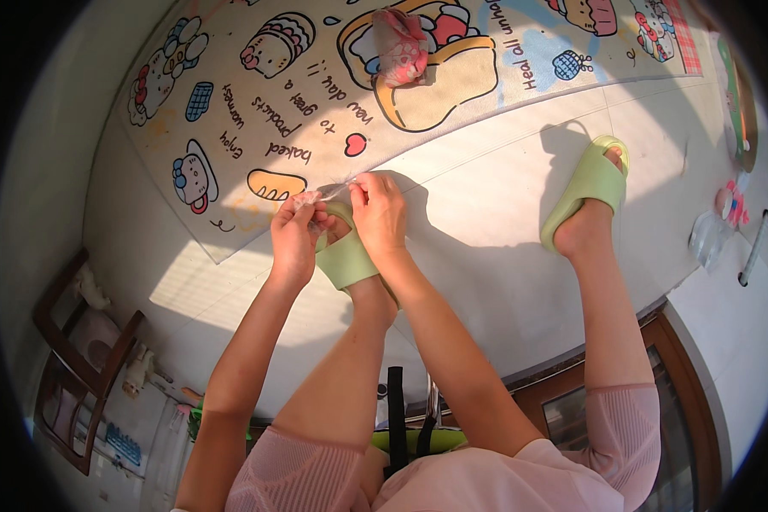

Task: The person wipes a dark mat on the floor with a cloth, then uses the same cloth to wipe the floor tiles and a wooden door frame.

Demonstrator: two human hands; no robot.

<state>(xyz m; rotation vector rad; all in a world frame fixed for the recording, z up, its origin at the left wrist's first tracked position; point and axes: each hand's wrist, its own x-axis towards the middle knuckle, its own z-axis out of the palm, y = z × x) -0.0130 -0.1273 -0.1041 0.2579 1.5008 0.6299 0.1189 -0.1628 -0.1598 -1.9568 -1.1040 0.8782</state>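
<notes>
My left hand (pixel 297 233) pinches a small crumpled bundle of whitish, translucent material (pixel 308 201), perhaps thin plastic or thread. From it a thin twisted strand (pixel 338 190) runs to the fingertips of my right hand (pixel 379 208), which hold its other end. Both hands are above the green slide sandal (pixel 347 259) on one foot, near the edge of a printed floor mat (pixel 352 168). A crumpled pink and white patterned cloth (pixel 400 48) lies on the mat, farther away. What exactly the bundle is cannot be told.
The other green sandal (pixel 589 185) stands on the tiled floor at the right. Dark wooden chairs (pixel 96 365) are at the lower left. At the right edge lie a clear plastic item (pixel 708 238) and a pink object (pixel 733 201). A brown-framed door or cabinet (pixel 685 371) is behind my leg.
</notes>
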